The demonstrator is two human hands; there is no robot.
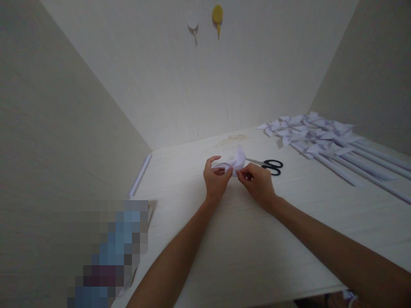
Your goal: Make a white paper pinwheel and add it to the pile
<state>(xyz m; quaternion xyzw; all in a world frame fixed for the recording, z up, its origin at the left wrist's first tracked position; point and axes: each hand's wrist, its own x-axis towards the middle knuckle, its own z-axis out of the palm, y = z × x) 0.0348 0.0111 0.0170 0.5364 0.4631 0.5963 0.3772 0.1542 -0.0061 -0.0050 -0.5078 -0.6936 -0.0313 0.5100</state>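
Between my two hands, just above the white table, is a white paper pinwheel [238, 158] with curved blades. My left hand [215, 179] grips it from the left, thumb pressed near its middle and index finger raised. My right hand [257, 182] pinches its lower right side with closed fingertips. Both hands hide part of the paper. A pair of scissors [272, 164] with black handles lies right behind my right hand, blades pointing left.
Several paper pinwheels [321, 133] with rolled-paper sticks [369, 173] lie at the right on the table [205, 248]. One white paper roll [140, 176] rests along the left edge. A pixelated patch covers the lower left. Walls enclose the table, with two hooks [217, 15] at the back.
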